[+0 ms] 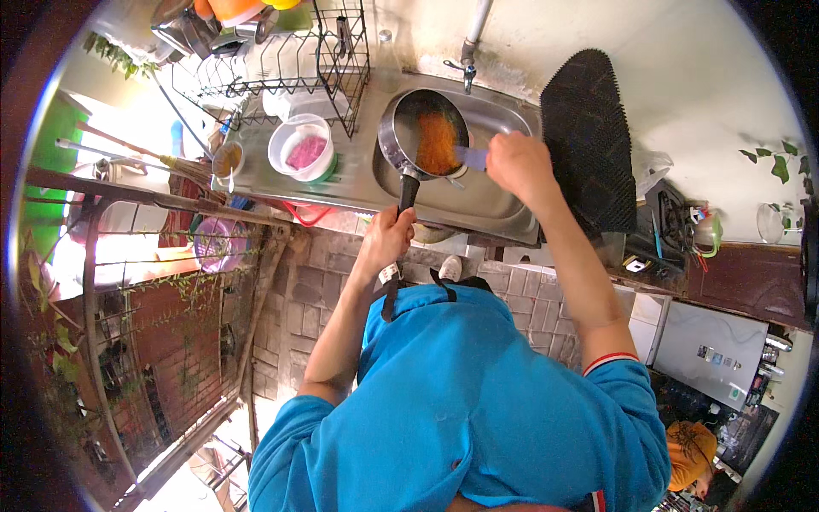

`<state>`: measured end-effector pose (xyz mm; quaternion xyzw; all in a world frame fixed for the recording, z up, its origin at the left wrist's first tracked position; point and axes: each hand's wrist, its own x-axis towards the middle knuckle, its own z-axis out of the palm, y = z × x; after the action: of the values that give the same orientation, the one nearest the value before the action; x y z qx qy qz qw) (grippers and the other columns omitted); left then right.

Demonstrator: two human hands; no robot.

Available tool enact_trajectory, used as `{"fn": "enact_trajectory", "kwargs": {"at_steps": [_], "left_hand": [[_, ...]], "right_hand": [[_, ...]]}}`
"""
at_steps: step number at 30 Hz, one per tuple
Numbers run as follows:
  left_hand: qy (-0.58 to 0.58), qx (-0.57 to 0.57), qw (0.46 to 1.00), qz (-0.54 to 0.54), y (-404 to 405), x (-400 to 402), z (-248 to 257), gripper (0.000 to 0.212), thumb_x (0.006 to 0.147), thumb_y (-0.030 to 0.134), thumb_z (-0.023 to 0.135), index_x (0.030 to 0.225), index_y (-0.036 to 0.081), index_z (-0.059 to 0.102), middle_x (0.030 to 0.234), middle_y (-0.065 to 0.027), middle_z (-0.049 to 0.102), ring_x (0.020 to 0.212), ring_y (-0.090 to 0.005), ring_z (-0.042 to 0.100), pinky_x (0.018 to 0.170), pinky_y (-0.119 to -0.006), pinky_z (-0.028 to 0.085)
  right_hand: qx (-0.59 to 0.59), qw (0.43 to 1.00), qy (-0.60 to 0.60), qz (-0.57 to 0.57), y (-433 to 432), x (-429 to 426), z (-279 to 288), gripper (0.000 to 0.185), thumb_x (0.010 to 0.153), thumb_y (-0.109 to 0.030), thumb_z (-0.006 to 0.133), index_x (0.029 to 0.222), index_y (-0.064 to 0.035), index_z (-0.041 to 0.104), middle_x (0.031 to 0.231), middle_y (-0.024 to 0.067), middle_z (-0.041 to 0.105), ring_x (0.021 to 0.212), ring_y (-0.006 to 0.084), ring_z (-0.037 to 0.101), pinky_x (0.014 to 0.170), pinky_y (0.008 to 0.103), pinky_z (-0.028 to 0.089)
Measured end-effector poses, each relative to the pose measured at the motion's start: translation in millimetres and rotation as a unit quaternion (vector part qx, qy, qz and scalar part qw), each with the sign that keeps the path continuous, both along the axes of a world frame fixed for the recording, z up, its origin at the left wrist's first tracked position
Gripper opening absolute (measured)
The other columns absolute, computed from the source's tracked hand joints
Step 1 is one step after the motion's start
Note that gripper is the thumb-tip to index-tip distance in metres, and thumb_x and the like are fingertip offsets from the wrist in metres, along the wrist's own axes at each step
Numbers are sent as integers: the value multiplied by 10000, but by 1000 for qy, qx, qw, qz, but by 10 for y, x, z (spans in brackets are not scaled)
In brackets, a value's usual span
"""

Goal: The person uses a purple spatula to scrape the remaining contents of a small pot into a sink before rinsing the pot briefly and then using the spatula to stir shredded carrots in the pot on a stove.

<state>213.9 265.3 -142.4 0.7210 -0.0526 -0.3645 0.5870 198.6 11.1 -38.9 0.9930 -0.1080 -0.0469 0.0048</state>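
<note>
My left hand point(388, 240) grips the black handle of a dark frying pan point(391, 137), which is tilted over the steel sink basin point(505, 185). Orange-brown contents point(437, 144) lie inside the pan. In my right hand point(519, 165) is a pale purple utensil point(472, 157), blurred, its far end at the pan's right inner side; its exact kind is unclear. Beneath the pan, a rim of some other dish shows in the sink. A metal tap point(469, 77) stands on the wall behind. Left of the basin, a white plastic tub point(281, 148) holds something pink.
A black wire dish rack point(326, 80) stands behind the tub. A small cup point(228, 160) is at the counter's left end. To the right of the sink leans a black ridged mat point(585, 141). Another person in orange point(691, 454) is at the lower right.
</note>
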Motion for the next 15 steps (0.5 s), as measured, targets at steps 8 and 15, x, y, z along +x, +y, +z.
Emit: {"fn": "enact_trajectory", "kwargs": {"at_steps": [8, 15], "left_hand": [[13, -5, 1000, 1, -22, 16, 88, 340, 941, 289, 519, 797, -14, 573, 558, -21, 505, 455, -100, 484, 423, -284, 371], [-9, 9, 1000, -26, -41, 8, 247, 325, 950, 280, 520, 796, -3, 558, 568, -3, 490, 449, -86, 456, 414, -268, 361]], "right_hand": [[70, 997, -23, -3, 179, -108, 166, 188, 848, -174, 560, 800, -41, 685, 741, 218, 653, 705, 398, 652, 665, 483, 531], [22, 989, -146, 4, -37, -64, 58, 168, 893, -162, 520, 934, -51, 639, 740, 219, 640, 700, 413, 635, 625, 496, 514]]}}
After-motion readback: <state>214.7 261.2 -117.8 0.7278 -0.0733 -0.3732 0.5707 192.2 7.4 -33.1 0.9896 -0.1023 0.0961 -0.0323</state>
